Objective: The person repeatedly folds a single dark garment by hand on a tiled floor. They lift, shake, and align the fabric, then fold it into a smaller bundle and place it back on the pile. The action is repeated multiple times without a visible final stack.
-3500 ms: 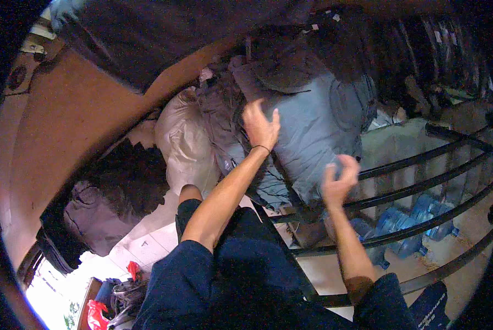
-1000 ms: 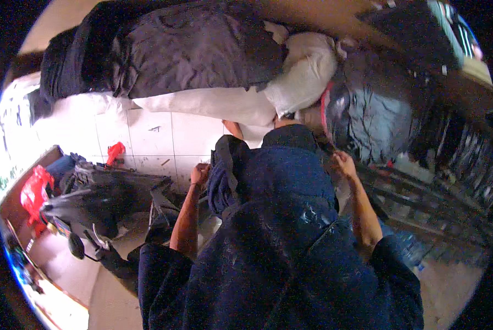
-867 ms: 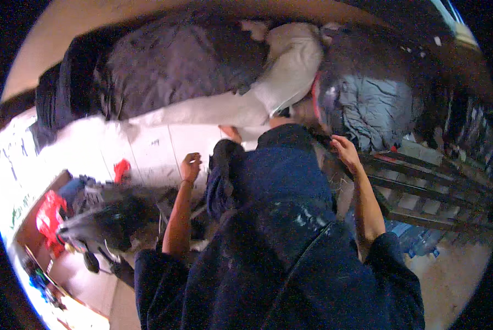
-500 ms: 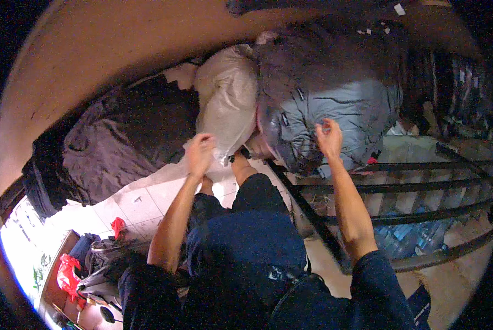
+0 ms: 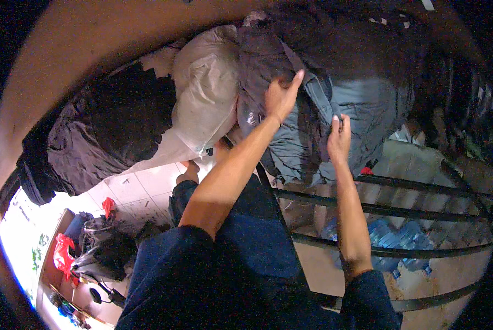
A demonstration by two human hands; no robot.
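Observation:
Grey garments lie in a large pile (image 5: 367, 104) in front of me. On top is a dark grey garment (image 5: 318, 91) with a raised, band-like strip. My right hand (image 5: 339, 138) pinches the lower end of that strip between thumb and fingers. My left hand (image 5: 282, 100) is on the cloth at the left of the strip, its thumb stretched out against the strip. The left fingers are shadowed and blurred, so their grip cannot be made out. Left of the pile leans a full, whitish sack (image 5: 205, 93).
Dark clothes (image 5: 106, 137) are heaped at the left. Black metal rails (image 5: 411, 212) run along my right, with blue plastic water bottles (image 5: 392, 245) beyond them. At the lower left sit a black bag (image 5: 106, 250) and a red plastic bag (image 5: 64, 254) above pale floor tiles (image 5: 142, 187).
My left hand has moved right and up, from beside the sack onto the grey pile. My right hand has taken hold of the garment's strip, which is now lifted.

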